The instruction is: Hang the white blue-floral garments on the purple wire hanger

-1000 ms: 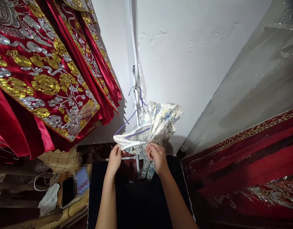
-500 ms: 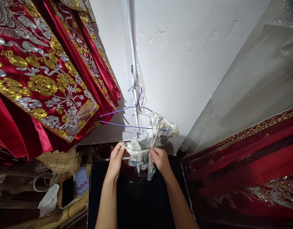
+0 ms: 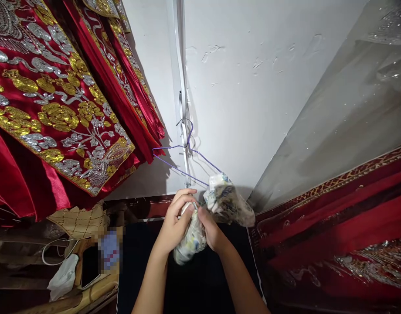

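Both closed on blurred floral cloth [image 3: 228, 203], left hand [image 3: 173, 223], right hand [image 3: 212, 230], purple hanger [image 3: 181, 170] end covered.

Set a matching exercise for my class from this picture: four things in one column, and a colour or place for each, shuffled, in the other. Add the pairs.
Column A
1. hanger
2. cloth
3. robes
4. phone

Column B
a. red, with gold and silver embroidery
b. purple wire, hooked by the wall
c. dark, at lower left
d. floral print, bunched up in the middle

Pairs: 1-b, 2-d, 3-a, 4-c
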Demonstrator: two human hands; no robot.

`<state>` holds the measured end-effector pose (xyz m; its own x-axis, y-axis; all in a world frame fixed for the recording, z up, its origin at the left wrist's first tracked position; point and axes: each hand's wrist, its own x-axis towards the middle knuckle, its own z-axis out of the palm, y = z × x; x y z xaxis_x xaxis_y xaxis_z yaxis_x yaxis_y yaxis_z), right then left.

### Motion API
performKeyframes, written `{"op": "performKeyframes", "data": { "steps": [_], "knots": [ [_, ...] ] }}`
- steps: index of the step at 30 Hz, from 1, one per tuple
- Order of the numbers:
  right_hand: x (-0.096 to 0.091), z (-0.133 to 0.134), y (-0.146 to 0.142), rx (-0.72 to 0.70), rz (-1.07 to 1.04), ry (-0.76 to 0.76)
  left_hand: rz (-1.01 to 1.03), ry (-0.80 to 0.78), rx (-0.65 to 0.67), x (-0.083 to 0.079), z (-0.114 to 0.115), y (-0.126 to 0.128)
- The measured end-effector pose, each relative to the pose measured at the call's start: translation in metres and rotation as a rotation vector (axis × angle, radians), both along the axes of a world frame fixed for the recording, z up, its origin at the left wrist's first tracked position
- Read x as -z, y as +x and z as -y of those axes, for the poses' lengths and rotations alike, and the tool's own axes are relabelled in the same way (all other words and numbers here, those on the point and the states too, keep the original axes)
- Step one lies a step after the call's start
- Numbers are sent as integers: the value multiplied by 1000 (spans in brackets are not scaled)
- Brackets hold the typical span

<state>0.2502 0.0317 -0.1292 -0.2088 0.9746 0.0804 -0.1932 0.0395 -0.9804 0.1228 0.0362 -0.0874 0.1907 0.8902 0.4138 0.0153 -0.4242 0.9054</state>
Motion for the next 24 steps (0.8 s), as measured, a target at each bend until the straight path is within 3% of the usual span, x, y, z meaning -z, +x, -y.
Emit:
{"op": "performKeyframes", "data": {
  "steps": [3, 5, 10, 14, 16, 18, 21, 24],
  "knots": [
    [-5, 5, 8, -268, -5, -40, -58, -98, 117, 7, -1, -8],
    [-11, 6, 14, -322, 111, 13, -91, -163, 169, 17, 3, -14],
    [-36, -11, 26, -216, 399, 276, -282, -232, 127, 44, 16, -36],
    [-70, -38, 39, 98, 462, 518, -526, -271, 190, 55, 22, -54],
    [-86, -45, 43, 217, 409, 588, -505, -210, 141, 53, 22, -60],
    [-97, -44, 41, 223, 366, 623, -407, -112, 3, 46, 20, -62],
    [-101, -35, 28, 49, 349, 659, -248, 6, -159, 30, 14, -59],
    [-98, -25, 14, -173, 395, 612, -189, 39, -126, 17, 10, -50]
  ]
}}
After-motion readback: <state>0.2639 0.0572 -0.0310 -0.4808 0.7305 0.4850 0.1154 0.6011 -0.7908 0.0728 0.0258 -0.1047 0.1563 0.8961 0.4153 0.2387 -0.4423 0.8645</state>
